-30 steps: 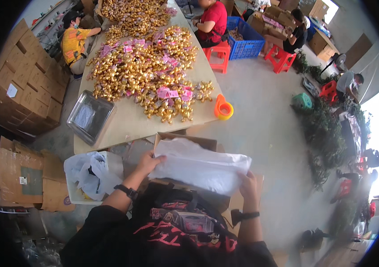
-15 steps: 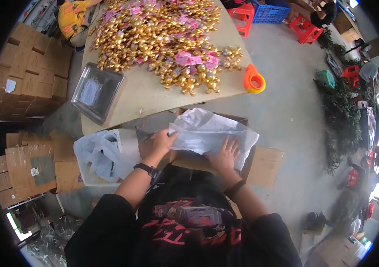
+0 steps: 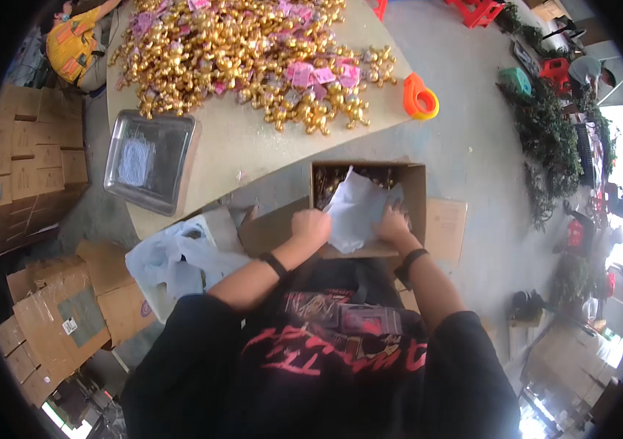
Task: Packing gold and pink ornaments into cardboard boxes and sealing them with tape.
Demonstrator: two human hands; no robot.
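Observation:
A thin white sheet (image 3: 355, 219), creased and pointed at its top corner, lies slanting inside an open cardboard box (image 3: 415, 179) in front of me. My left hand (image 3: 311, 227) is closed at the sheet's left edge, by the box's near left side. On the sheet's right part rests my right hand (image 3: 393, 222), its fingers reaching down into the box. Behind the sheet, shiny gold and dark pieces (image 3: 381, 176) show in the box; the sheet covers the others.
Gold balloon-like figures (image 3: 231, 66) with pink tags are heaped on the table (image 3: 253, 150). A metal tray (image 3: 187, 146) with white strands and an orange-yellow tape dispenser (image 3: 420, 99) are there too. White plastic bags (image 3: 180, 252) fill a bin at left. Stacked cartons (image 3: 33, 154) stand beyond.
The sheet has gone from spread over the box top to down inside it, uncovering the box's far part. Both hands moved right, and the left one closed into a fist.

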